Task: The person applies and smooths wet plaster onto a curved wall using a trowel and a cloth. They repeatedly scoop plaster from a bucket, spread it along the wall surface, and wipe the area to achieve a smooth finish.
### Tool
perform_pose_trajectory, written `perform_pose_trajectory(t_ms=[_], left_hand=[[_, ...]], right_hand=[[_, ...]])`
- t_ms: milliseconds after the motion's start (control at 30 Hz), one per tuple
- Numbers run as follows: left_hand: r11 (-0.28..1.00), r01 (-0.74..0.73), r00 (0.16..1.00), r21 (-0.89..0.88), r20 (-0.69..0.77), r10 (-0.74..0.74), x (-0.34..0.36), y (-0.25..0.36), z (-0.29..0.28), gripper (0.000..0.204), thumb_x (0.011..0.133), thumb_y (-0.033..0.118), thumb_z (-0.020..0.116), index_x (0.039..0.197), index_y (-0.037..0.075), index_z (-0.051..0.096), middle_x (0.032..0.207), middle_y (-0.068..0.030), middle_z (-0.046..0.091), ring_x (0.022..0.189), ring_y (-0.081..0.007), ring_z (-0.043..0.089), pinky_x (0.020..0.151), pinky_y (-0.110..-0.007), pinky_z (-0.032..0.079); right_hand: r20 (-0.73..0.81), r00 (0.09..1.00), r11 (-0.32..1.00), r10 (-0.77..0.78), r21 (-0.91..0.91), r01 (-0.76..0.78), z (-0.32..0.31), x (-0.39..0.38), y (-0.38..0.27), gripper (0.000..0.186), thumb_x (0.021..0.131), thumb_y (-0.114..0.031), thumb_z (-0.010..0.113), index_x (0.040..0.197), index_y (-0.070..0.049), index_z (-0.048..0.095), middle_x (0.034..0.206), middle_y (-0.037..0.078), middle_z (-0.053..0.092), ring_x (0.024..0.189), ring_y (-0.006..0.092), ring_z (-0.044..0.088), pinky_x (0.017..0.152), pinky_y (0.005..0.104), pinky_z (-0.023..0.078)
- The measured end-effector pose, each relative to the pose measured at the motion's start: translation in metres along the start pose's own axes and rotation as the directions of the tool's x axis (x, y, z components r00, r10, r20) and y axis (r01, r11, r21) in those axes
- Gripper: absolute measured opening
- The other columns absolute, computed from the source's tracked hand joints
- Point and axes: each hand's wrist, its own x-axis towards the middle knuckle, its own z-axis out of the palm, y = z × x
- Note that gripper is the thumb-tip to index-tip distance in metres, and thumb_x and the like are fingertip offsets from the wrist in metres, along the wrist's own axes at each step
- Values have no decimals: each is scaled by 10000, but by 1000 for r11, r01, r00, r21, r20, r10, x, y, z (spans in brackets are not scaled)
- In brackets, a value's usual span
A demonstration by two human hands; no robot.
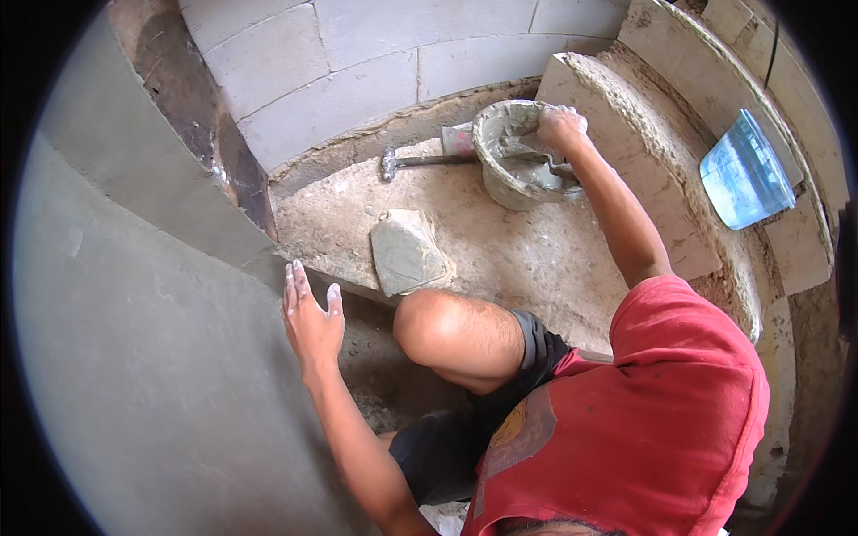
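My left hand point(313, 322) is spread against or just beside the smooth grey plastered wall point(179, 348), near its edge. Pale smears mark its fingertips, and it holds nothing. At the right rim of a mortar-caked bucket point(523, 195), my right hand point(563, 131) is closed in a fist. What lies inside that fist is hidden; it could be the rim or a tool handle. Wet grey mortar point(514, 134) coats the inside of the bucket. A flat, squarish slab smeared with grey point(407, 255) rests on the ledge between my hands, beyond my knee.
A hammer point(390, 165) lies left of the bucket, its handle running toward it. Pale block walls point(357, 98) stand behind the rough ledge point(331, 214). Stepped blocks point(626, 152) curve along the right, where a translucent blue bucket point(746, 174) sits tilted.
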Motion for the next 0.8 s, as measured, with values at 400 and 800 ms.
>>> perform_pose_trajectory(t_ms=[400, 800], left_hand=[[996, -66, 997, -56, -34, 64, 9, -5, 13, 738, 1003, 261, 715, 1634, -5, 438, 1671, -250, 465, 1549, -396, 442, 1292, -506, 334], [946, -83, 995, -312, -74, 63, 28, 70, 16, 700, 1009, 340, 709, 1588, -6, 522, 1546, -244, 611, 1420, -402, 597, 1246, -465, 428]], right_hand=[[-106, 994, 999, -2, -49, -3, 16, 6, 17, 356, 919, -257, 684, 1203, -84, 811, 1278, 149, 782, 1252, 377, 702, 1015, 514, 573], [-60, 998, 994, -2, 111, 9, -1, 1, 40, 425, 881, -316, 699, 1178, -12, 710, 1262, 261, 737, 1224, 460, 689, 1027, 543, 556]])
